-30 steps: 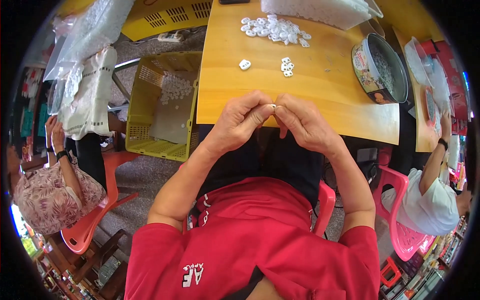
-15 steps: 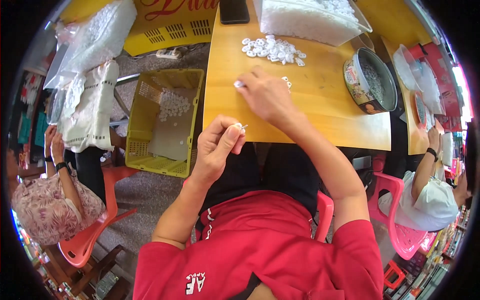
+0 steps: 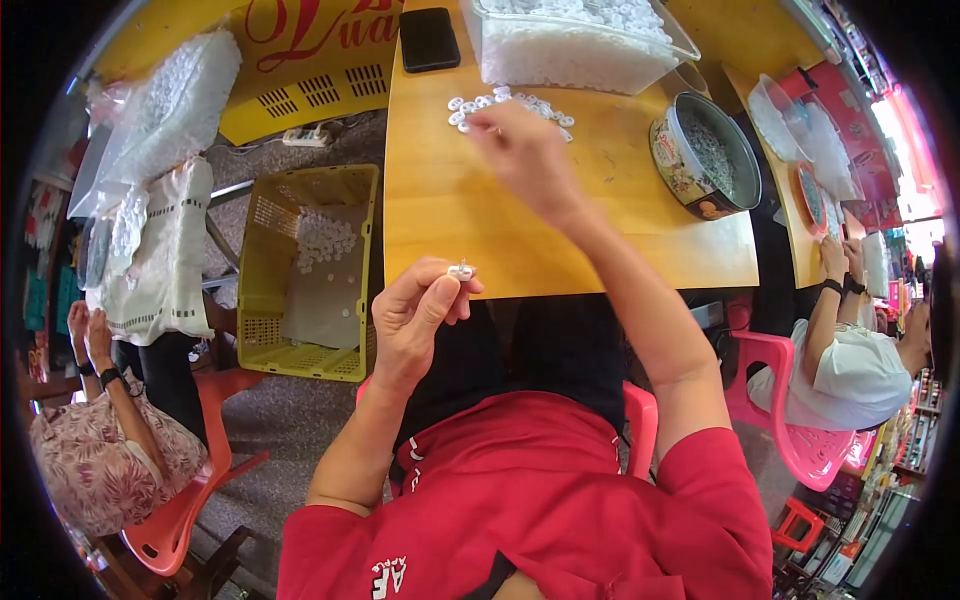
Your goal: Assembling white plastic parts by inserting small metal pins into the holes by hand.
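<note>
My left hand (image 3: pixel 415 320) is closed in front of the table's near edge, thumb and fingers pinching a small white plastic piece (image 3: pixel 460 272). A thin metal tip shows at its top. Farther over the wooden table (image 3: pixel 440 215), my right hand (image 3: pixel 530 155) reaches to a loose heap of white oval plastic pieces (image 3: pixel 541 104). It covers part of the heap. Its fingers are smeared by motion, so whether they hold a piece is unclear. To the right stands a round tin (image 3: pixel 679 165) with many small metal bits inside.
A clear bin (image 3: pixel 570 68) full of white pieces stands at the back beside a black phone (image 3: pixel 430 41). Left of the table sits a yellow-green crate (image 3: pixel 262 265) with white pieces inside. People work at both sides, on an orange chair (image 3: pixel 180 500) and a pink chair (image 3: pixel 785 400).
My right hand has moved away to the heap, and the white piece it held no longer shows there. A white piece now shows at my left fingertips. The view has shifted slightly.
</note>
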Motion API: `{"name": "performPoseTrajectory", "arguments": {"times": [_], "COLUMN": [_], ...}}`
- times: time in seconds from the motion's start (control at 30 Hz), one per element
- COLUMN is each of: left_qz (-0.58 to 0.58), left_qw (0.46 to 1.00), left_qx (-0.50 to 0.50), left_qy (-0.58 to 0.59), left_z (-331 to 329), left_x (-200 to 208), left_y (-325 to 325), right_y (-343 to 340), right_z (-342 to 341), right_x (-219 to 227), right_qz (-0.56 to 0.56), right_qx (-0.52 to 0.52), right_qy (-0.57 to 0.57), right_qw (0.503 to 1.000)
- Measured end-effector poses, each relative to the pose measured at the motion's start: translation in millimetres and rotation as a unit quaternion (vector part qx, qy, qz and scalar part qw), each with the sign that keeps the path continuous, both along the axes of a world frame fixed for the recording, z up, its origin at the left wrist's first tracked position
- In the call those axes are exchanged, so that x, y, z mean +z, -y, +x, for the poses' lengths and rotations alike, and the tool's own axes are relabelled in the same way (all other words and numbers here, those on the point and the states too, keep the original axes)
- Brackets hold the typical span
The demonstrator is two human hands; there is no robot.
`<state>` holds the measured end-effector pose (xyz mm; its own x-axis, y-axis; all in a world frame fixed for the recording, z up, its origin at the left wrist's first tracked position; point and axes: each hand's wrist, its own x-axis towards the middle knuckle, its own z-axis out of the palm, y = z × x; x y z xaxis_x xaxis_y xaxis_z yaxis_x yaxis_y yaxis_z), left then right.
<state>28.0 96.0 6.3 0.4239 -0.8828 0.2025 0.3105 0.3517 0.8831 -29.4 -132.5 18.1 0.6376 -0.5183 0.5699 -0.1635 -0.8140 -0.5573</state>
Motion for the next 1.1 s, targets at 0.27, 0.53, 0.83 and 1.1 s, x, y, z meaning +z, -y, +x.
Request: {"name": "performPoseTrajectory", "arguments": {"times": [0.27,0.53,0.83,1.1], "left_qz": [0.025,0.050,0.076,0.105], "left_qw": [1.000,0.999,0.996,0.993], "left_qx": [-0.017,-0.016,-0.027,-0.043], "left_qy": [-0.001,0.011,0.023,0.015], "left_z": [-4.7,-2.3,-9.1,-15.7], "left_x": [-1.0,8.6,17.7,13.9], "left_y": [4.5,6.6,24.0,44.7], "right_y": [49.7,50.8,57.1,57.2], "right_z": [-60.9,-56.7,-63.4,-66.6], "right_x": [7.2,-4.8,-8.3,-17.0], "right_qz": [-0.040,-0.077,-0.042,0.009], "right_qx": [-0.063,-0.079,-0.088,-0.075], "right_qy": [-0.157,-0.148,-0.080,-0.010], "right_qw": [0.985,0.983,0.992,0.997]}}
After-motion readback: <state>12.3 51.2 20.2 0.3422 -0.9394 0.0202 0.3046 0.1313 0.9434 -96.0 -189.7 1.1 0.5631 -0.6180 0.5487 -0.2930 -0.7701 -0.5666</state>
